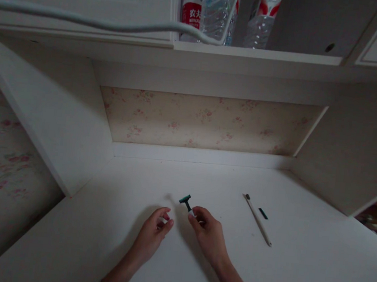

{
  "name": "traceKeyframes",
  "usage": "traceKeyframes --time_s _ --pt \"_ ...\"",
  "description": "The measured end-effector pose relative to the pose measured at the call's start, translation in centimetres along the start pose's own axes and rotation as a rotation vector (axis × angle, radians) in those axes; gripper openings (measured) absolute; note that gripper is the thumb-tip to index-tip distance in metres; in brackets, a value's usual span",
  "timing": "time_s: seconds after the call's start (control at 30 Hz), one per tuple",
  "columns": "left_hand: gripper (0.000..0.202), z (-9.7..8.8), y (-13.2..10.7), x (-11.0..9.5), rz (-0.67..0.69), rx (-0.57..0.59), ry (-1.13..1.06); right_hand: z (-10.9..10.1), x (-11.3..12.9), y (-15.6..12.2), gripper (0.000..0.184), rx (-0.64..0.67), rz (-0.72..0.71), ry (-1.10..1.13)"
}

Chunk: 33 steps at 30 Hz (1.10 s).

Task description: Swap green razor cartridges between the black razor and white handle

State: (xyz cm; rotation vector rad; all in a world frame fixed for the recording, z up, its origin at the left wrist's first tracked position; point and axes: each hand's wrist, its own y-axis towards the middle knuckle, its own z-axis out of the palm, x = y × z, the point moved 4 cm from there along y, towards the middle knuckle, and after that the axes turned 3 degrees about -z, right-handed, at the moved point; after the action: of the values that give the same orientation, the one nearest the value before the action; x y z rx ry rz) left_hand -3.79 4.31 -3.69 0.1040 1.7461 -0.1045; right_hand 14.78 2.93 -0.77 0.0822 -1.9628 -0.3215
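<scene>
Right grip: thumb and fingers of the right hand, clamped on the handle of a razor.
Razor: held over the middle of the worktop, green head at the far end, tipped up and to the left.
Left grip: thumb and fingertips of the left hand curled but apart, near the razor on its left and not touching it; a pale patch shows between them, and I cannot tell whether it is a thing or the worktop.
Toothbrush: lying slantwise on the worktop, to the right of the right hand, dark bristles at the far end.
Green strip: small and dark, lying just beside the toothbrush, on its right.
Shelf: above the worktop, carrying clear bottles with red on their labels.
White cord: crossing in front of the shelf's left part.
Wallpaper: floral, behind the worktop.
</scene>
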Motion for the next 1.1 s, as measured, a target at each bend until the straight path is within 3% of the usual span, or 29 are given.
traceKeyframes --time_s 0.17,0.3,0.4,0.67,0.83,1.0,1.1 --pt "0.043 0.0 0.2 0.4 0.002 0.029 0.019 -5.1 -2.4 2.0 0.03 -0.103 -0.044 -0.379" --pt "0.041 0.2 0.2 0.5 0.008 0.035 0.038 -10.3 -5.6 2.9 0.029 -0.137 0.088 -0.734" --pt "0.041 0.3 0.0 0.4 0.008 0.035 0.06 -12.5 -7.0 2.9 0.028 -0.104 0.175 -0.953" --pt "0.039 0.2 0.1 0.7 0.018 0.066 0.126 -13.1 -6.9 3.2 0.03 -0.107 0.256 -1.1" --pt "0.035 0.2 -0.1 0.5 0.03 0.075 0.137 -13.3 -7.4 3.0 0.032 -0.12 0.224 -1.096" --pt "0.033 0.4 -0.2 0.4 0.023 0.092 0.154 -13.2 -7.4 3.2 0.032 -0.174 0.084 -1.121" --pt "0.032 0.5 -0.2 0.2 0.021 0.104 0.176 -11.8 -6.1 2.9 0.031 -0.192 -0.051 -1.107"
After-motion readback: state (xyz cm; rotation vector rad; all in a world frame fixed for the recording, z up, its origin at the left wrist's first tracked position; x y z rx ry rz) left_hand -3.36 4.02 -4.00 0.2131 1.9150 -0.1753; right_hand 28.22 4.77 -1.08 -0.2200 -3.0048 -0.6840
